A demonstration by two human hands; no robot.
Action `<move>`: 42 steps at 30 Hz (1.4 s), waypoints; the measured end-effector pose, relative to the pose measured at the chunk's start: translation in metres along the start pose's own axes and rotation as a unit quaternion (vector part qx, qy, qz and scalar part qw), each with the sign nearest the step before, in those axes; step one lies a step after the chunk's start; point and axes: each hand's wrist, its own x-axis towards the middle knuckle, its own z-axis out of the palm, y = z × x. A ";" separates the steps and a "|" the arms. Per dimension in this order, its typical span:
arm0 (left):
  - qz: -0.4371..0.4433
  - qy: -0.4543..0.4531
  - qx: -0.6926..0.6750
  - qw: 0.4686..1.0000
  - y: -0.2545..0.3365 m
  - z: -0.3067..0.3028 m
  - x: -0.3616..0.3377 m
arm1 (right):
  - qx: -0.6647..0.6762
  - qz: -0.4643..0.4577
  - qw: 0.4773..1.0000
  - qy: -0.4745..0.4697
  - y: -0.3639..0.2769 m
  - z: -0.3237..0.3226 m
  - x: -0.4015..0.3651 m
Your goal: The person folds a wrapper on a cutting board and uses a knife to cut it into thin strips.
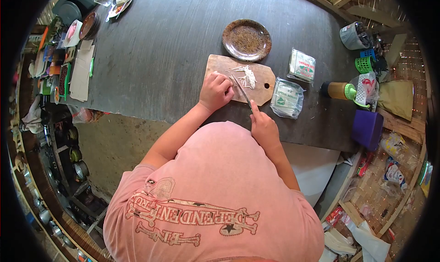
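Okay, so on the far left of the dark tabletop (169,46) we've got a stack of brown plates (90,26) up top, with some flat cardboard (81,81) lying just below it near the edge. A bit right of the stack, over at the far side, there's a white dish (112,13) with food on it. Then a big stretch of tabletop before we get to our left grip (217,91), which is resting on the left part of the wooden cutting board (260,91) with the fingers curled in. Honestly we can't tell if it's pinching anything, since whatever's under those fingers is hidden. The knife (243,90) slants across the board just beside it, tip pointing away from us. Thin white strips (249,76) sit in a loose pile around the middle of the board, close to the blade, and a round brown plate (247,38) is right behind the board. Our right grip (264,124) is closed around the knife handle at the near edge of the board. Keep going right and there are two plastic packets: the nearer one (287,99) right by the board's end, the farther one (302,66) behind it. Past those, a brownish bottle with a green cap (338,90) lies on its side, and a purple container (367,130) is at the right edge.
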 end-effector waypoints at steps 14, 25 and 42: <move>-0.001 -0.011 0.000 1.000 -0.002 0.002 -0.002 | -0.008 -0.026 1.000 0.006 0.002 0.002 0.002; 0.007 0.002 -0.006 1.000 0.000 -0.001 0.000 | -0.008 -0.038 0.999 0.018 0.003 0.002 0.005; -0.007 0.002 -0.015 1.000 -0.002 0.002 -0.003 | -0.028 -0.038 0.999 -0.003 0.007 0.013 0.007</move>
